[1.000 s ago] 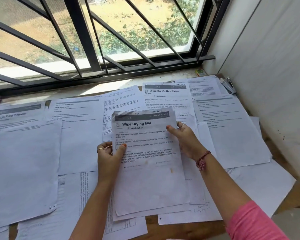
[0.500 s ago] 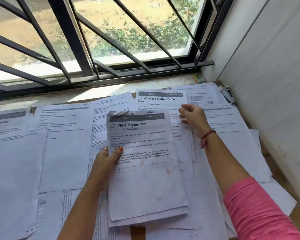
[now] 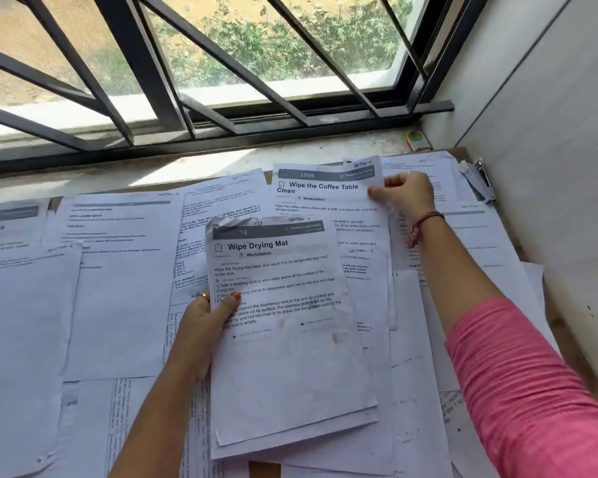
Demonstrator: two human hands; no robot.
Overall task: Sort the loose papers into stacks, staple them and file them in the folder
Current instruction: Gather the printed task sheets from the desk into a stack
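Pinching a crinkled, stained paper stack [image 3: 290, 339] in my left hand [image 3: 201, 322], while my right hand [image 3: 409, 194] is gripping the flat coffee-table sheet [image 3: 321, 191] by its far-right corner.

The thin sheaf of printed sheets headed "Wipe Drying Mat" [image 3: 290, 326] lay at the centre on top of the spread of loose printed papers [image 3: 118, 288] covering the wooden table [image 3: 265, 469], the left hand [image 3: 204, 322] at its nine o'clock edge. At twelve o'clock, behind and partly under it, lay the printed sheet headed "Wipe the Coffee Table Clean" [image 3: 325, 193], with the right hand [image 3: 408, 194] at that sheet's three o'clock edge. The small metal stapler [image 3: 477, 181] lay at two o'clock against the wall [image 3: 549, 150], and the barred metal window [image 3: 221, 81] stood behind everything at twelve.
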